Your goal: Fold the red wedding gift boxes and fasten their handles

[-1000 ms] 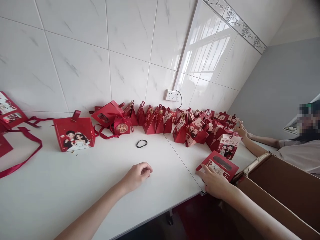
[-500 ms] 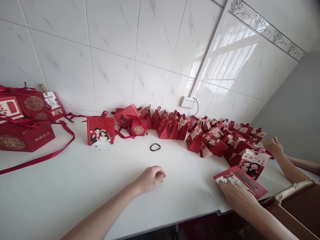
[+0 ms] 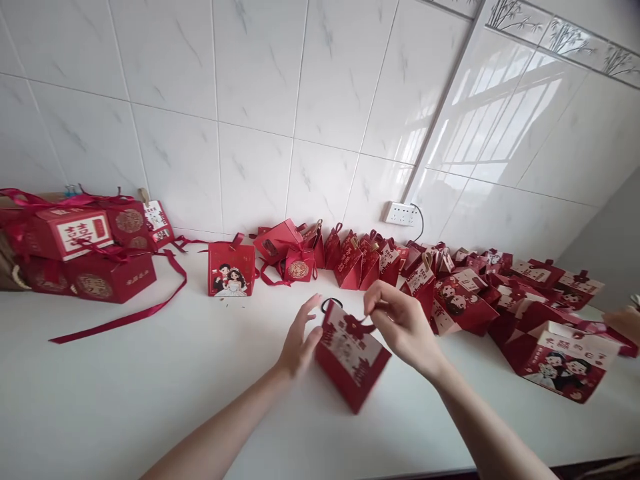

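My right hand (image 3: 400, 323) pinches the dark red ribbon loop at the top of a small red gift box (image 3: 350, 360). The box hangs tilted over the white table, slightly blurred, its pale printed panel facing up. Beside its left edge is my left hand (image 3: 300, 343), fingers apart and thumb close to the box; whether they touch I cannot tell. Just behind the box a black hair tie (image 3: 331, 305) lies partly hidden. A red box with a printed bridal couple (image 3: 231, 270) stands upright farther back on the left.
Several red gift boxes (image 3: 350, 260) line the tiled wall and crowd the right side. Larger red boxes with ribbons (image 3: 117, 277) are stacked at the left, one long ribbon (image 3: 120, 325) trailing over the table (image 3: 200, 373). Another person's hand (image 3: 625, 323) shows at the right edge.
My right hand has come from the right side to the middle, where it now holds a red box. My left hand has opened from a loose curl. The view has turned rightward-to-left.
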A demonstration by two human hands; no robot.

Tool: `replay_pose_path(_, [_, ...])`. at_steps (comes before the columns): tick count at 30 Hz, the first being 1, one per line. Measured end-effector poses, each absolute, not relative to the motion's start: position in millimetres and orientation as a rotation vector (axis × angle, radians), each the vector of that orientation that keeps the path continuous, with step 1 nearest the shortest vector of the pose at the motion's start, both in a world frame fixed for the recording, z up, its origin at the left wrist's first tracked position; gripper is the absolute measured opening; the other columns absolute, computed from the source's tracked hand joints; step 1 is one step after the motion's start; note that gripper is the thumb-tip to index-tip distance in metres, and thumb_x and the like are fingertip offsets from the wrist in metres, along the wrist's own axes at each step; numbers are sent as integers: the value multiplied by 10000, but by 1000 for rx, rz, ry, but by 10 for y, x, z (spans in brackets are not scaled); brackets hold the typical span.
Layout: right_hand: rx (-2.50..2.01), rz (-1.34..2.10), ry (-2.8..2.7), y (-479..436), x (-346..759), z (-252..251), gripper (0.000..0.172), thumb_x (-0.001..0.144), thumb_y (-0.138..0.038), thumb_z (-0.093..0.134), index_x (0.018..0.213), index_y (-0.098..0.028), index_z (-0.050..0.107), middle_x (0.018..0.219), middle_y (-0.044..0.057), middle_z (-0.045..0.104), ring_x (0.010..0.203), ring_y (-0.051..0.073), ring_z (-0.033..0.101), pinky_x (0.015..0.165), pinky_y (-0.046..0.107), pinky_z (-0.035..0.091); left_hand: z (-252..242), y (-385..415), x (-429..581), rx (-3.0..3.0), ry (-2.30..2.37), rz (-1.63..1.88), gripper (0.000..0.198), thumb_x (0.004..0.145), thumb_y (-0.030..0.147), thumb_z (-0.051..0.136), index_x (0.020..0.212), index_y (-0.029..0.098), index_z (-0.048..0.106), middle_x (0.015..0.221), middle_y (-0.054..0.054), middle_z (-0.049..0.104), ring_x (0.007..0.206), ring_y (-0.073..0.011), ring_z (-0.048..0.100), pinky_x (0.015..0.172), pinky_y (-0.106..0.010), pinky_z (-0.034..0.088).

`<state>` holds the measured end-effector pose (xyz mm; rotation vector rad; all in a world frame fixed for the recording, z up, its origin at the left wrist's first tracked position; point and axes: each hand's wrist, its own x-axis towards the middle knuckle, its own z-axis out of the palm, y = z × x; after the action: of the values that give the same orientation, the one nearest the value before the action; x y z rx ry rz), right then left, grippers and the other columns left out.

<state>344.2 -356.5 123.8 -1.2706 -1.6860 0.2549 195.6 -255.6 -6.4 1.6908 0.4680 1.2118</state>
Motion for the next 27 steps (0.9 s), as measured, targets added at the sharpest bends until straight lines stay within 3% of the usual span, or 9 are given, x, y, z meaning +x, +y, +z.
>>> replay_pose_path(4, [-1101,640,-1339,-3205,3426,1118,46,665,-184,573,711,-182,572,679,-20,531,600,102,506,548,217,425,-33,-2450,1883,1656,522,1230,705,822,608,479,1374,187,351,1436,-136,445,1354,-312,374,1107,-464,309])
replay_pose_path(7, [-1021,775,-1121,-3044,3463,1022,173,637,-273,699,695,-179,566,706,-12,573,580,94,522,516,209,406,15,-2471,1865,1671,524,1164,629,810,515,559,1318,182,396,1339,-133,536,1271,-296,472,1051,-438,382])
replay_pose_path(10, [-984,836,-1010,-2994,3543,901,289,651,-386,757,762,-188,578,721,-1,608,583,110,550,522,226,438,91,-2553,1880,1661,515,1085,499,811,430,588,1229,191,456,1164,-97,638,1065,-251,608,914,-380,481])
replay_pose_path(15, [-948,750,-1043,-3034,3690,570,424,755,-578,638,954,-207,591,919,66,677,805,201,649,659,319,534,189,-2627,1898,1728,708,1161,339,781,377,627,1045,191,522,1005,-56,661,920,-209,627,833,-335,501])
replay_pose_path(21, [-1192,461,-1349,-3065,3531,220,307,872,-441,571,1047,-192,527,925,79,666,804,204,645,712,360,553,133,-2600,1888,1823,735,1215,298,809,358,595,1042,203,493,967,-48,653,856,-191,635,780,-319,516])
replay_pose_path(25, [-1176,1,-1391,-3048,3443,101,550,856,-300,611,1320,-216,329,1193,146,519,1057,243,585,842,429,537,70,-2612,1908,1948,772,1341,262,824,341,594,1026,206,493,980,-52,634,881,-189,626,791,-318,509])
replay_pose_path(27, [-1159,-109,-1489,-3053,3434,76,566,865,-258,594,1355,-225,313,1265,161,441,1188,264,509,902,454,513,53,-2629,1922,1948,775,1366,279,832,330,587,1057,209,473,1017,-61,629,889,-189,634,776,-315,517])
